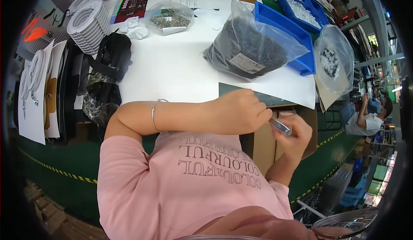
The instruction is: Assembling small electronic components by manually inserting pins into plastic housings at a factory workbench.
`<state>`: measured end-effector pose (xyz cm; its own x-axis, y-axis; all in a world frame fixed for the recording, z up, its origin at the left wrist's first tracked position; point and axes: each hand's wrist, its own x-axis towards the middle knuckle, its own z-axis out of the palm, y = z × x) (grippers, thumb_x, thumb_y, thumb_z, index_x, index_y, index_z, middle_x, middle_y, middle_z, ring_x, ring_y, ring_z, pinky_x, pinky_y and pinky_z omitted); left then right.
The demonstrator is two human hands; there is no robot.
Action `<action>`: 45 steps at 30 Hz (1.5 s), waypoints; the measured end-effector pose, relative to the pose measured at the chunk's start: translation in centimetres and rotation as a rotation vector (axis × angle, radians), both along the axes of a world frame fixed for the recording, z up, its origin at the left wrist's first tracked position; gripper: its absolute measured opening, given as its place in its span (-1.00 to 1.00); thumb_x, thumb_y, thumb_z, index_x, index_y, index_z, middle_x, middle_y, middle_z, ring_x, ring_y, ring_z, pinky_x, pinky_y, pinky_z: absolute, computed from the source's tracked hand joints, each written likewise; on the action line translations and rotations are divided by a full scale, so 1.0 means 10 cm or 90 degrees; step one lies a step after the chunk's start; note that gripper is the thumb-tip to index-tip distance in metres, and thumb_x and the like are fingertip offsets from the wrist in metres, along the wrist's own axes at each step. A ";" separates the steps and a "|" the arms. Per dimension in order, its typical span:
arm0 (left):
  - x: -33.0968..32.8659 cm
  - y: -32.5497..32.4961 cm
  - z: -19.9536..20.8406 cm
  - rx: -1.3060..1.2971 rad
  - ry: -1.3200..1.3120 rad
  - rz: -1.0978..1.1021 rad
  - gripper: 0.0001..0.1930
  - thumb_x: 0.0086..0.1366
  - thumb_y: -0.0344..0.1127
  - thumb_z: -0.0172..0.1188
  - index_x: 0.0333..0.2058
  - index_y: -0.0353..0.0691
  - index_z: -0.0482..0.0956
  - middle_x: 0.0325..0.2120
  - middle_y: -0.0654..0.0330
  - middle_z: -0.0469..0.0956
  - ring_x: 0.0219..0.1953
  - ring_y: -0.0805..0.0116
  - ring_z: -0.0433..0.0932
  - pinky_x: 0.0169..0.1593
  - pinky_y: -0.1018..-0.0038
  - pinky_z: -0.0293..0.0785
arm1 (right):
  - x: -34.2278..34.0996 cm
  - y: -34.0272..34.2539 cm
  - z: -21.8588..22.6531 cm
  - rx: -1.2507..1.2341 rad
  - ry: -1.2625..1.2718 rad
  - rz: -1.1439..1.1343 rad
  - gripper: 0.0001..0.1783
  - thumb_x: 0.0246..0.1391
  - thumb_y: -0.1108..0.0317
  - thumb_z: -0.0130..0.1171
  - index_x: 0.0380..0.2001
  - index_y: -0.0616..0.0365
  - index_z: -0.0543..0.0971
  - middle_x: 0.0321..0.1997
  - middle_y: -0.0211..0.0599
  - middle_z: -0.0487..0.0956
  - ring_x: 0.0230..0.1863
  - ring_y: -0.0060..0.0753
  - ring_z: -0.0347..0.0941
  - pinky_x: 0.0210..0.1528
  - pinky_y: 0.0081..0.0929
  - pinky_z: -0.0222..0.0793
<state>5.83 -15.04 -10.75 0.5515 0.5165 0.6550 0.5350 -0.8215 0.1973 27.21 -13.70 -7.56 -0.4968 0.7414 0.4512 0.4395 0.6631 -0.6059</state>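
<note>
Above the right front edge of the white-covered table, both my hands meet at a small silver-grey, slim rectangular piece point(281, 127). My right hand point(297, 132) is closed round its far end, thumb and fingers pinching it. My left hand point(246, 110) reaches across in front of my body, its fingers curled and pinched against the other end. The fingers cover part of the piece, so its exact kind does not show. Beyond my hands a large clear bag point(249, 46) of small black parts leans against a blue bin point(303, 46).
An open cardboard box point(264, 143) stands below my hands. At the left are stacked white rings point(89, 25) and a black bundle in plastic point(107, 76). Farther back lies a bag of small metal parts point(171, 20). Another clear bag point(333, 61) hangs at the right; a co-worker point(365, 119) sits beyond.
</note>
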 end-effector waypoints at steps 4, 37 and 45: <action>-0.07 0.01 0.17 -0.011 0.101 0.046 -0.84 0.10 -0.28 0.16 -0.40 -0.25 0.47 -0.61 0.24 0.43 -0.55 0.34 0.44 -0.41 0.51 0.31 | 0.10 0.09 0.17 0.160 -0.110 -0.031 -0.75 -0.43 0.60 0.26 -0.51 0.21 0.53 -0.56 -0.27 0.49 -0.46 -0.21 0.45 -0.22 -0.31 0.44; 0.12 0.55 0.51 0.003 -0.050 -0.102 -0.79 0.02 -0.37 0.26 -0.34 -0.26 0.50 -0.64 0.29 0.47 -0.66 0.39 0.39 -0.53 0.49 0.16 | 0.13 0.15 0.43 0.358 -0.049 -0.115 -0.84 -0.30 0.50 0.32 -0.54 0.17 0.55 -0.59 -0.35 0.43 -0.50 -0.28 0.36 -0.23 -0.34 0.38; 0.14 0.66 0.38 0.149 -0.003 -0.019 -0.68 0.00 -0.41 0.22 -0.22 -0.39 0.51 -0.64 0.26 0.46 -0.66 0.44 0.37 -0.50 0.53 0.22 | 0.02 0.21 0.44 0.362 -0.054 -0.107 -0.84 -0.30 0.55 0.31 -0.57 0.19 0.53 -0.62 -0.31 0.42 -0.54 -0.25 0.36 -0.30 -0.37 0.40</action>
